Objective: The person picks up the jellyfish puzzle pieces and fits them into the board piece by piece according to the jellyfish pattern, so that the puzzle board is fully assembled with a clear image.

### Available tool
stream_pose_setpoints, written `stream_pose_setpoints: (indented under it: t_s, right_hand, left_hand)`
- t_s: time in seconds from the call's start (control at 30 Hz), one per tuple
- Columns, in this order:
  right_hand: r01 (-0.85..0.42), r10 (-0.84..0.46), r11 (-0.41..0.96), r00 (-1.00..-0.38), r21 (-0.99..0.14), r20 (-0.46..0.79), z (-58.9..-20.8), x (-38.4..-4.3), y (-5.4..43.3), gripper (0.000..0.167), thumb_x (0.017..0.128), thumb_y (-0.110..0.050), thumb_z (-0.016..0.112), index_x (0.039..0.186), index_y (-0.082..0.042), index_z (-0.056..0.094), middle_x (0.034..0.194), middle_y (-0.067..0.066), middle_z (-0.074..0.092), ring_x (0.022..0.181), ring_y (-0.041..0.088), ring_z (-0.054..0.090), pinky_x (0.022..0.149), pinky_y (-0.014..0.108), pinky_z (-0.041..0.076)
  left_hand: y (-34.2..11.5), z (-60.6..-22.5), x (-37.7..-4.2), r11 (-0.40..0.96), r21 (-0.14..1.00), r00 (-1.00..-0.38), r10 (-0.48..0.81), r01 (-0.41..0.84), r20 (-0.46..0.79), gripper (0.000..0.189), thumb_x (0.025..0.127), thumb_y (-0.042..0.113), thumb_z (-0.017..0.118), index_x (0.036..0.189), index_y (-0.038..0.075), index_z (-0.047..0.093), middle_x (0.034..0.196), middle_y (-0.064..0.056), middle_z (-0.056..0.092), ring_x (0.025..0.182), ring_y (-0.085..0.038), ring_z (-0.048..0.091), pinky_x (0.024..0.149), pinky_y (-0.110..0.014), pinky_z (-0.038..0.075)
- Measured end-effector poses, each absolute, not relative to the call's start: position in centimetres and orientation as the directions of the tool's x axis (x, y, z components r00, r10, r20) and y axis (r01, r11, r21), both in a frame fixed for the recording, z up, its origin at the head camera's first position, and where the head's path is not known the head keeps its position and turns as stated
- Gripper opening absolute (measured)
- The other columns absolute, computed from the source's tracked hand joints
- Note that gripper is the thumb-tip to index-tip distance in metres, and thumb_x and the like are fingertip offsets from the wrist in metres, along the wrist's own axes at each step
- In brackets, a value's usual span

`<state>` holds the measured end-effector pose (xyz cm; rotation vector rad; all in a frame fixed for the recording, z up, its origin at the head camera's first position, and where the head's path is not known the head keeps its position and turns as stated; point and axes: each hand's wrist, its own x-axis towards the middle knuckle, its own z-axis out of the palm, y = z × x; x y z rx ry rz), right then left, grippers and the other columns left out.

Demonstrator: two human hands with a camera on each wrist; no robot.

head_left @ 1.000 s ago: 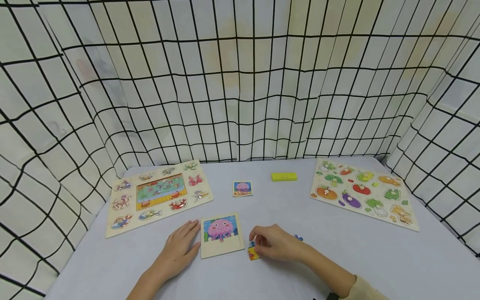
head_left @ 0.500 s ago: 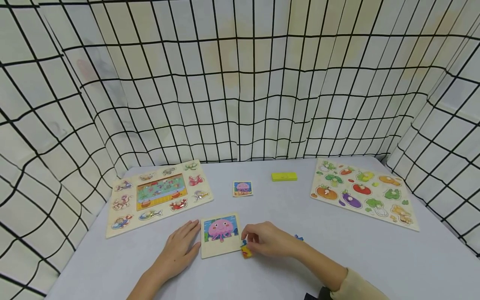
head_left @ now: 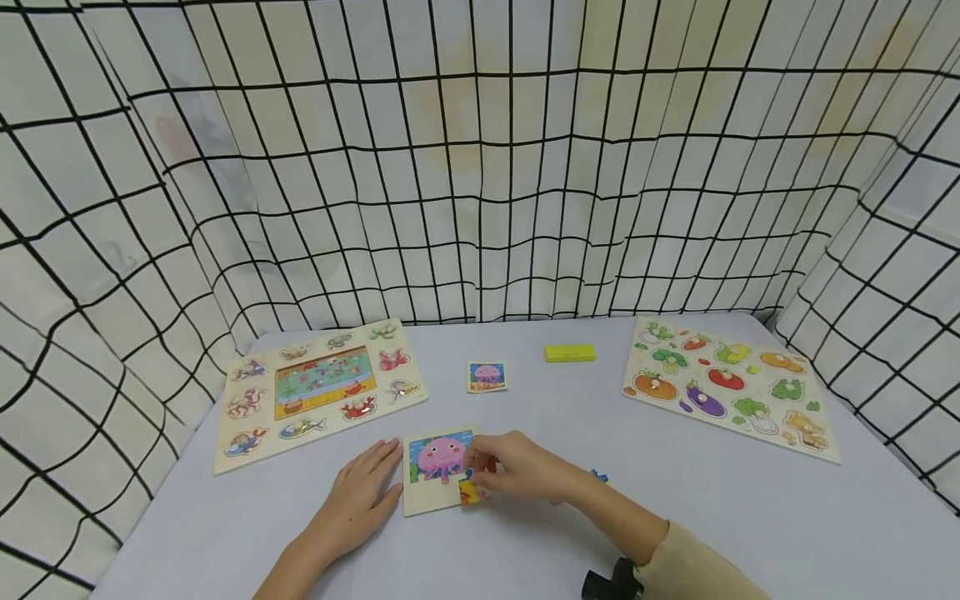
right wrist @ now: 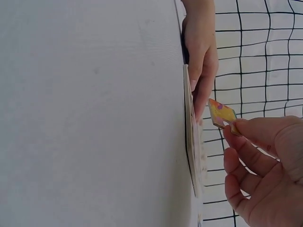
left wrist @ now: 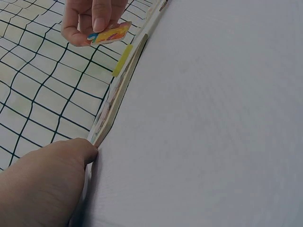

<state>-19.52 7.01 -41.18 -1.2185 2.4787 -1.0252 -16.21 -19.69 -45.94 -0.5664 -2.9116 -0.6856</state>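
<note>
A small wooden jigsaw board (head_left: 431,503) lies in front of me, with a pink jellyfish picture (head_left: 440,457) filling its upper part. My right hand (head_left: 521,467) pinches a yellow jigsaw piece (head_left: 468,492) between thumb and fingers, over the board's lower right part. Both wrist views show this piece (right wrist: 221,114) held up off the board, tilted. My left hand (head_left: 360,497) rests flat on the table, fingers stretched out, its thumb and fingertips at the board's left edge. Another blue piece (head_left: 600,476) lies partly hidden behind my right forearm.
Behind the board lies a small jellyfish picture card (head_left: 487,377), with a yellow block (head_left: 569,354) to its right. A sea-animal puzzle board (head_left: 255,450) lies at left, a vegetable one (head_left: 750,387) at right. Black-grid netting (head_left: 510,200) surrounds the table.
My right hand has carried the yellow piece left, from the table beside the board to above its lower right part. My left hand has stayed in place.
</note>
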Motion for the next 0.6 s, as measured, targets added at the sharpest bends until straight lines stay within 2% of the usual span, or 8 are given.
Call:
stream_pose_setpoints:
  t_s: [0.37,0.6]
  right_hand:
    - [-0.648,-0.756,0.423,-0.638,-0.633,0.148,-41.4,-20.9,4.2,0.008,0.088,-0.014,0.062,0.095,-0.015,0.058,0.076,-0.013,0.058,0.067,0.001,0.051,0.06,0.014,0.046]
    - [-0.658,-0.762,0.407,-0.627,-0.634,0.162,-41.7,-21.5,2.8,0.007,0.089,-0.013,0.061,0.095,-0.014,0.058,0.076,-0.011,0.06,0.066,0.001,0.05,0.059,0.013,0.045]
  left_hand:
    - [-19.7,-45.8,-16.1,0.826,0.411,-0.923,0.338,0.385,0.185,0.052,0.089,0.021,0.058,0.135,0.002,0.043,0.142,-0.011,0.037,0.132,-0.031,0.027,0.104,-0.055,0.021]
    - [-19.8,-45.9,-16.1,0.82,0.424,-0.922,0.339,0.386,0.184,0.052,0.089,0.022,0.058,0.135,0.002,0.043,0.143,-0.011,0.036,0.133,-0.032,0.026,0.104,-0.055,0.02]
